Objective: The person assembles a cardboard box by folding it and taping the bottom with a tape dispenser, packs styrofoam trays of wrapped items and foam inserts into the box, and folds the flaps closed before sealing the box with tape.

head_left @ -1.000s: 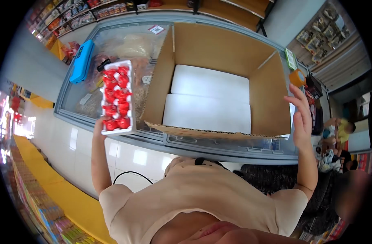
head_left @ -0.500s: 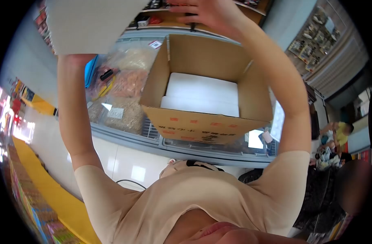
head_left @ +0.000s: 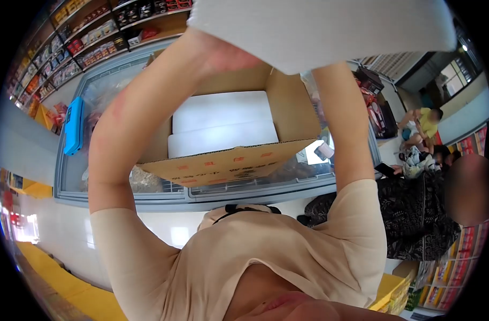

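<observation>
Tray (head_left: 319,32) has moved from upper left to top centre and right, now up near my face, above and in front of the carton. Left hand (head_left: 228,58) went across with it. Right arm has dropped to the tray's underside.

Tray: pale grey-white, matte, flat face toward me, rounded corner at right, blunt point at the bottom. Top edge cut off by the view. Contents can't be seen from this side.

Grip: left hand holding the tray, palm against its lower left edge, fingers mostly hidden. Right forearm (head_left: 343,123) runs up behind the tray; hand hidden, can't tell how wide that grip is.

Below: open carton (head_left: 228,163), red and dark print on the near wall, two white slabs (head_left: 223,123) lying side by side inside. Carton sits on the glass-top freezer (head_left: 100,195). Blue case (head_left: 73,125) at the freezer's left end, white paper (head_left: 312,153) just right of the carton.

Beyond: person in dark patterned clothes (head_left: 415,214) at right with a phone (head_left: 384,170), person in yellow (head_left: 429,123) farther back, stocked shelves (head_left: 78,37) upper left.
</observation>
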A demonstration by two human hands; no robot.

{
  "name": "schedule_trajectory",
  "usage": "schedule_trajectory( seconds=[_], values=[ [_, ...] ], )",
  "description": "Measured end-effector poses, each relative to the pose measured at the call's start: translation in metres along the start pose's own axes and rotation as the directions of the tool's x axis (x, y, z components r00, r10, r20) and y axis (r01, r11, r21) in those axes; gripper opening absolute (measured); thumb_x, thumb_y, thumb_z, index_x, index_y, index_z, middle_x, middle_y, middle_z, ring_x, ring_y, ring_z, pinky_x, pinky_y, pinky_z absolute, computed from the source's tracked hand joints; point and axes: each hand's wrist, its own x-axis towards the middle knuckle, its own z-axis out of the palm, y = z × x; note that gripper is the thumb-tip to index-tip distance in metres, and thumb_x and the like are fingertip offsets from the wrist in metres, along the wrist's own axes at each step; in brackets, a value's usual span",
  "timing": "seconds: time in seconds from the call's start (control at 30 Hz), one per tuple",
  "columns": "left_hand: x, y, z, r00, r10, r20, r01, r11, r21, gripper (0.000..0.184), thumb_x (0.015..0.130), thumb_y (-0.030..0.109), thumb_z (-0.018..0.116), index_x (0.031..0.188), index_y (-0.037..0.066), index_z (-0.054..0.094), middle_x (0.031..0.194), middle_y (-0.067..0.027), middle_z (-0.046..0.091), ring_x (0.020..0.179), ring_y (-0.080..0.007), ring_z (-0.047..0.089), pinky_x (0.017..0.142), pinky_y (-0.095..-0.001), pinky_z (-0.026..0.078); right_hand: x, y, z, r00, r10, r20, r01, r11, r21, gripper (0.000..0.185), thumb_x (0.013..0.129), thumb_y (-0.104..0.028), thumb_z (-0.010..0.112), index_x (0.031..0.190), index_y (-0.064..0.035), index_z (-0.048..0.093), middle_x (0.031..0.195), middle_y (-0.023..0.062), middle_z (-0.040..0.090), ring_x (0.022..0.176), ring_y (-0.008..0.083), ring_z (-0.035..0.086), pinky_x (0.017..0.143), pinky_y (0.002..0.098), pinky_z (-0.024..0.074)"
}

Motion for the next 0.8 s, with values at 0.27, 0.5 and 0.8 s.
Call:
schedule_trajectory(
  seconds=[0.27,0.5,0.8],
  values=[
    [-0.006,0.018,-0.011,0.989,-0.025,-0.143,0.068,0.950,0.305,0.040,0.085,0.031,0.042,0.111,0.002,0.050,0.109,-0.0130,0.055,0.100,-0.0264,0.051,0.086,-0.0410,0.040,0.007,-0.026,-0.029,0.924,-0.350,-0.152,0.310,0.921,-0.236,0.056,0.082,-0.050,0.044,0.118,-0.0067,0.043,0.114,0.0081,0.051,0.104,0.0212,0.048,0.088,0.0357,0.0387],
    [-0.143,0.023,-0.014,0.840,0.540,-0.055,0.283,-0.349,0.893,0.030,0.078,0.020,0.058,0.103,0.004,0.058,0.101,-0.0085,0.058,0.094,-0.0186,0.053,0.084,-0.0297,0.039,0.005,-0.049,-0.052,0.870,-0.469,-0.152,0.368,0.823,-0.433,0.049,0.083,-0.046,0.047,0.112,-0.0075,0.051,0.108,0.0053,0.055,0.100,0.0181,0.052,0.086,0.0338,0.0415],
    [-0.215,-0.032,-0.023,0.940,0.322,0.113,0.112,-0.603,0.790,0.020,0.061,0.029,0.072,0.065,0.012,0.062,0.061,0.0037,0.055,0.059,-0.0148,0.050,0.095,-0.0500,0.033,-0.032,0.011,-0.037,0.900,0.416,0.134,-0.162,0.602,-0.781,0.070,0.069,-0.047,0.066,0.118,-0.0024,0.042,0.110,0.0070,0.053,0.101,0.0195,0.051,0.086,0.0343,0.0414]
  ],
)
